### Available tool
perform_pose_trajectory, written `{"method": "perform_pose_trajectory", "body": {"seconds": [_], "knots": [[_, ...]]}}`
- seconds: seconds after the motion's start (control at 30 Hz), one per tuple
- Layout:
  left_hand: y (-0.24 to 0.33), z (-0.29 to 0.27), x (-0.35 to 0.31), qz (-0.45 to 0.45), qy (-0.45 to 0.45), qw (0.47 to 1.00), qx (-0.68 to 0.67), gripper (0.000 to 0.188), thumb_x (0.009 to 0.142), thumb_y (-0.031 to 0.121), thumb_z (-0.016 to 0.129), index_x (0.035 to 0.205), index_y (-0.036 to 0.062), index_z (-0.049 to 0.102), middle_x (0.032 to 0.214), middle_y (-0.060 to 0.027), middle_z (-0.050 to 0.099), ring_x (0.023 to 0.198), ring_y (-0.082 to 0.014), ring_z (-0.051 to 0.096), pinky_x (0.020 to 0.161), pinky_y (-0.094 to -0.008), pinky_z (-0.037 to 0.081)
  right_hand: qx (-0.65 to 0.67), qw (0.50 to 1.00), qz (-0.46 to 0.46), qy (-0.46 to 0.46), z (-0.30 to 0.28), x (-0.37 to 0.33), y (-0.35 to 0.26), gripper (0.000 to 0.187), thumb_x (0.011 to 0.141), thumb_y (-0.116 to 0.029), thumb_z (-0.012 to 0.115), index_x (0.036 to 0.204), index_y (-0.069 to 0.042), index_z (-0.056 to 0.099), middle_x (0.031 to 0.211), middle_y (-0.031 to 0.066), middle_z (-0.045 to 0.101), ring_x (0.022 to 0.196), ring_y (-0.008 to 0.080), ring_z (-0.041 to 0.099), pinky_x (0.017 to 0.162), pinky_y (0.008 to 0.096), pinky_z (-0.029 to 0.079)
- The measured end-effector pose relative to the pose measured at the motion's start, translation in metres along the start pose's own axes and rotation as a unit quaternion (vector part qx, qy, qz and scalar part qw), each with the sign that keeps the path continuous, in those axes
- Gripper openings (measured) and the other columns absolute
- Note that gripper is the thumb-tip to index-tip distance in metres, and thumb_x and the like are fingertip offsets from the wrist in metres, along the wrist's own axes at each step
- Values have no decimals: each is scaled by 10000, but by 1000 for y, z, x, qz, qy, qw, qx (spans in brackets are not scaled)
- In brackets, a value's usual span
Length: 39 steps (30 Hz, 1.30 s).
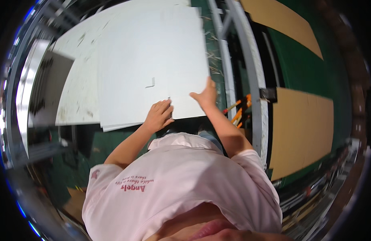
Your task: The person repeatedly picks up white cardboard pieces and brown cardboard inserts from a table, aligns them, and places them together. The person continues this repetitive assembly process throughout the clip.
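A large white sheet [153, 52], with a small L-shaped cut or mark in it, lies before me over other white sheets. My left hand [159, 115] rests on its near part, fingers close together and slightly bent, beside a narrow dark slit that runs to the front edge. Farther right, my right hand [206, 95] touches the sheet's right edge. Its thumb points left over the white surface, spread away from the fingers, which lie along the edge; some of them are hidden.
A scuffed white board [79, 80] extends left beneath the sheets. Along the right runs a grey metal frame [254, 60], with orange-handled tools [241, 110] beside it. Beyond it, brown cardboard sheets [302, 128] lie on a green surface. Grey panels [53, 86] stand at the far left.
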<state>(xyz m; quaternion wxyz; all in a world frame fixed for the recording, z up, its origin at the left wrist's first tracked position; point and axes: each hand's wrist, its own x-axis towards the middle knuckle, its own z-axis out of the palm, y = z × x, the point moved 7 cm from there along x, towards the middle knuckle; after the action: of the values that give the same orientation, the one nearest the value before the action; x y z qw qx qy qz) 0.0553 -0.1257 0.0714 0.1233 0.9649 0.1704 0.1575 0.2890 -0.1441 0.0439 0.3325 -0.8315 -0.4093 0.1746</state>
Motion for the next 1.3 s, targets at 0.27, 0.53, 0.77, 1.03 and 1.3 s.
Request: {"method": "perform_pose_trajectory", "body": {"seconds": [0.27,0.53,0.77,1.03,1.3], "knots": [[4,16,-3,13,-23,998,59,635,644,180,803,1195,5,540,1316,-189,512,1226,-380,465,1030,-479,385,25,973,97,206,-173,-90,165,560,785,-58,667,1305,13,471,1298,211,501,1261,340,445,1063,428,352],[0,25,-10,-26,-91,992,88,657,650,124,783,1230,-5,502,1365,-213,454,1275,-403,423,1092,-489,337,-569,549,590,163,-371,-481,428,425,981,-232,425,1405,-206,406,1480,52,370,1333,305,350,989,481,393],[4,27,-11,-55,-112,986,111,648,706,124,739,1265,-18,444,1391,-224,399,1320,-403,352,1137,-496,266,-346,904,165,190,-357,-310,389,514,842,-133,574,1340,-54,472,1430,179,401,1346,379,319,1115,488,245],[14,28,-5,-67,-116,983,124,651,695,137,749,1253,-14,451,1376,-211,409,1315,-396,355,1140,-478,267,110,780,84,610,-439,-256,195,335,943,-213,545,1026,108,600,955,176,639,847,272,615,742,391,505],[15,25,-4,-71,-77,988,113,628,679,109,736,1233,-19,470,1356,-218,435,1300,-402,381,1120,-508,294,498,607,417,459,-266,-278,470,414,895,-378,646,1081,-13,593,986,115,646,773,215,601,557,356,478]]}}
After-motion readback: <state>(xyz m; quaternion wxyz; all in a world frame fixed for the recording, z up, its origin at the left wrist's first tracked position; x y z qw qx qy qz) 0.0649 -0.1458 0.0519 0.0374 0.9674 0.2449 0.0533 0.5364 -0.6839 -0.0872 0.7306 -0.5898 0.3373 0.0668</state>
